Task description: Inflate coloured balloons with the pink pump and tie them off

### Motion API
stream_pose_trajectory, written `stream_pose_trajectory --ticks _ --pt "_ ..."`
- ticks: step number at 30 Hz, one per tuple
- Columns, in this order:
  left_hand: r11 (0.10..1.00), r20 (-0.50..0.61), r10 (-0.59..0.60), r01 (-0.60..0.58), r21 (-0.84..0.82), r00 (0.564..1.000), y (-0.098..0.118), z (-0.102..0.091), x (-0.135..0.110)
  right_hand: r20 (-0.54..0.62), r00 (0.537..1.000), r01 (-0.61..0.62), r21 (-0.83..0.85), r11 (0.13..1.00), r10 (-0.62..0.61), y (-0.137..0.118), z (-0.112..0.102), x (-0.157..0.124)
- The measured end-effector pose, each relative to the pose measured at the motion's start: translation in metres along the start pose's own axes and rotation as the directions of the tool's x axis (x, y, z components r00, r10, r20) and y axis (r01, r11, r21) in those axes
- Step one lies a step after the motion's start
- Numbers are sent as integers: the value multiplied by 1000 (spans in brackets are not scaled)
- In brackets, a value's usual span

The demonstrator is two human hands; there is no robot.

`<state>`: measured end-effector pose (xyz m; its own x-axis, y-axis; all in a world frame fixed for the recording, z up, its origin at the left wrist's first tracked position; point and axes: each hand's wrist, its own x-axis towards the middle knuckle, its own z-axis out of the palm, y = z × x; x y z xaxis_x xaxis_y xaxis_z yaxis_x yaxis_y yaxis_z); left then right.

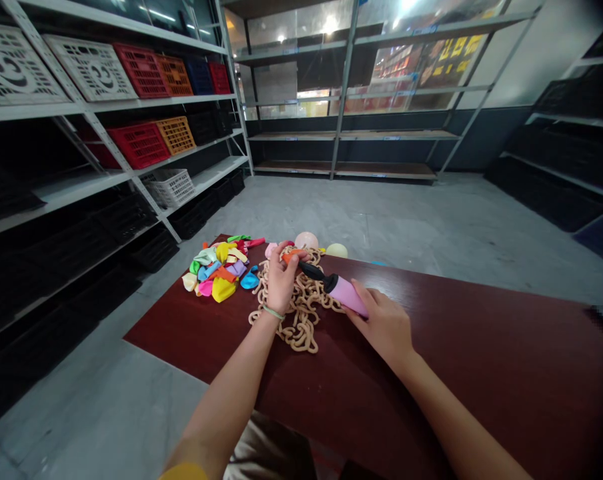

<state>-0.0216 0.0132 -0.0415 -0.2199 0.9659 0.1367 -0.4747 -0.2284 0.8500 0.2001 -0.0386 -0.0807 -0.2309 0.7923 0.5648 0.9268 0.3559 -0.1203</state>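
Observation:
My right hand (381, 325) grips a pink hand pump (346, 295) with a black nozzle (311, 270). My left hand (281, 279) pinches an orange deflated balloon (291, 255) at the nozzle's tip. Under my left hand lies a tangled beige chain of linked balloons (294, 310) on a dark red table (191, 327). To its left is a heap of deflated balloons (214, 273) in many colours. Beyond my hands sit a small inflated pink balloon (306, 241) and a pale yellow one (336, 251).
Metal shelves (106, 103) on the left hold white, red and orange crates, with black crates lower down. More shelving (344, 133) stands at the back in front of glass. Black crates (551, 180) fill shelves on the right. A grey concrete floor (381, 213) surrounds the table.

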Motion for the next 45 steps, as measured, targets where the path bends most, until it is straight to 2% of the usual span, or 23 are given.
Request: stream_pose_trajectory --ticks 7,13,18,24,30,32,35,38,41,45 --pt "999 -13 -32 32 25 999 0 3 -2 27 1000 -8 40 999 7 -1 -2 -1" --pt "996 39 -70 68 60 997 -7 4 -5 15 1000 -20 25 999 19 0 -2 -2" --pt "992 7 -110 110 -61 994 -3 14 -13 12 998 -54 48 997 54 -6 0 -2" --pt "990 -63 -56 48 -132 996 -3 17 -16 6 991 -130 103 986 130 -9 -2 3" --pt "983 -19 -184 184 7 983 -18 12 -17 0 990 -140 149 979 141 -9 -3 2" --pt "986 44 -163 164 -19 986 -18 13 -18 11 993 -116 150 982 116 -11 -3 1" --pt "988 96 -48 62 -142 994 -12 16 -19 22 996 -89 152 984 86 -16 -2 0" --pt "984 27 33 -27 -179 999 -6 19 -19 32 997 -72 158 985 68 -19 0 -1" --pt "986 -30 36 -41 -163 999 -5 21 -19 32 999 -42 171 984 37 -16 4 -1" --pt "979 -67 69 -80 -188 995 -5 25 -20 23 994 100 211 972 -107 -13 9 1"
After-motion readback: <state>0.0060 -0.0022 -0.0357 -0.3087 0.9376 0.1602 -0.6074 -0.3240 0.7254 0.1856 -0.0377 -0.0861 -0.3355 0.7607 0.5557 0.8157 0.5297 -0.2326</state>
